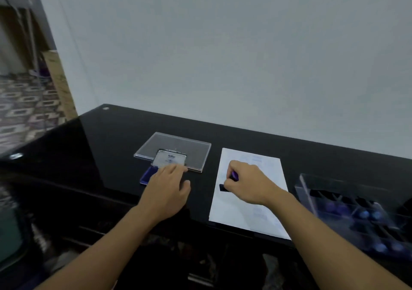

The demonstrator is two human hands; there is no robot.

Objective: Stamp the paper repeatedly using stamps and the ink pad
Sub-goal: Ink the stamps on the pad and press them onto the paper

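A white paper sheet [252, 211] lies on the black glossy table [107, 147], with faint blue prints near its top and lower right. My right hand [249, 183] grips a stamp [225, 188] with a purple handle and dark base, which is pressed down on the paper's left side. An ink pad [148, 176] with a blue base and raised clear lid [169, 158] sits to the left of the paper. My left hand [169, 189] rests flat over the pad's front, fingers spread, holding nothing.
A clear plastic case lid [176, 147] lies flat behind the ink pad. At the right stands a clear compartment box [356, 214] with several blue-handled stamps. A pale wall rises behind the table. Patterned floor shows far left.
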